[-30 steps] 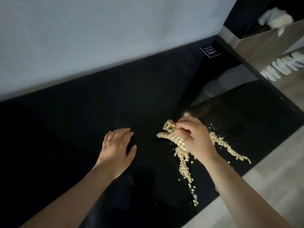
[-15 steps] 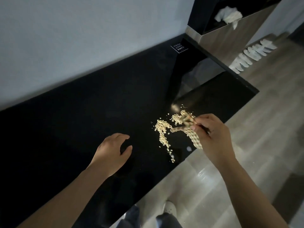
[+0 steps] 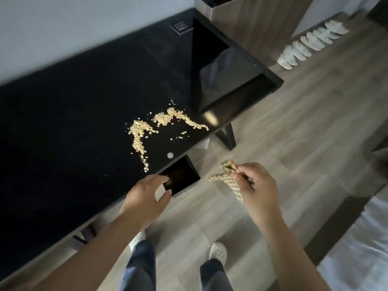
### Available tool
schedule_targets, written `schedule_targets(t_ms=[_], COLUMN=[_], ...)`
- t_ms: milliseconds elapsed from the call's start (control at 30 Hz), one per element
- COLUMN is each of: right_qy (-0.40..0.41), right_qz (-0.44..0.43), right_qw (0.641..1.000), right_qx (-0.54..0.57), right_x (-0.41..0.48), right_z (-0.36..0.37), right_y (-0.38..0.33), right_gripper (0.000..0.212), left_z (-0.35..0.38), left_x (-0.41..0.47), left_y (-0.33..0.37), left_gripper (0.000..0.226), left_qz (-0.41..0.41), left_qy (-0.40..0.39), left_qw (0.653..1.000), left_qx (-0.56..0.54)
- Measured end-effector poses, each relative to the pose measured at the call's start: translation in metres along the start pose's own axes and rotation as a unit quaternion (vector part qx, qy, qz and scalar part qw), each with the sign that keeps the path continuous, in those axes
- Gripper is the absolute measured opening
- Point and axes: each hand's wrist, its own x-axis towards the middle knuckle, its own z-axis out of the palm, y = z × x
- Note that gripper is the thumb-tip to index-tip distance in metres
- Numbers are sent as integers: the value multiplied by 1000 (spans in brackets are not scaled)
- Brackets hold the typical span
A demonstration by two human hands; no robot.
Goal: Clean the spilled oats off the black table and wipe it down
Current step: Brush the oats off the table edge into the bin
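Note:
Pale oats (image 3: 140, 133) lie spilled in ragged lines on the glossy black table (image 3: 73, 122), close to its front edge. My right hand (image 3: 255, 185) is off the table, over the floor, pinching a bunched checked cloth (image 3: 227, 179). My left hand (image 3: 147, 196) hovers at the table's front edge with relaxed, slightly spread fingers and holds nothing. Below that edge stands a black square bin (image 3: 182, 177), just right of my left fingers.
A wood-panelled cabinet (image 3: 252, 22) stands at the table's far right end. White slippers (image 3: 310, 43) line the wooden floor (image 3: 294, 122) beyond. My feet in white shoes (image 3: 218, 252) stand near the table. A white bed edge (image 3: 361, 248) sits at the right.
My right hand has pulled the cloth off the table and out over the floor. My left hand slid back to the front edge. The view dropped, showing the bin and my feet.

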Motion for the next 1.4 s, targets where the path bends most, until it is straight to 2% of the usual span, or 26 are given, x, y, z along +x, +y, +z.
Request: schedule_targets(t_ms=[200, 400, 733, 933, 1067, 1200, 1300, 1400], right_qy=[-65, -112, -115, -94, -107, -97, -104, -104], right_qz=[-10, 13, 37, 59, 56, 60, 82, 89], right_qw=[997, 992, 993, 994, 992, 992, 988, 987], right_qx=[-27, -49, -14, 16, 27, 52, 84, 84], right_x=[-3, -1, -4, -11, -11, -6, -4, -4], right_z=[-15, 1, 114, 198, 246, 282, 300, 314], right_y=[75, 138, 260, 327, 363, 389, 401, 411], right_gripper=[18, 14, 12, 12, 11, 9, 10, 10], left_z=[72, 114, 236, 307, 346, 372, 382, 387], left_x=[-12, 0, 67, 116, 154, 193, 218, 233], left_y=[27, 8, -126, -200, -246, -287, -296, -297], left_gripper=[37, 32, 41, 48, 59, 70, 63, 47], left_qz=[-64, -116, -245, -337, -365, -366, -347, -324], left_qy=[0, -16, -50, -19, -1, 42, 76, 99], left_qw=[998, 993, 968, 941, 930, 924, 920, 928], left_qx=[14, 18, 13, -38, -42, -106, -164, -153])
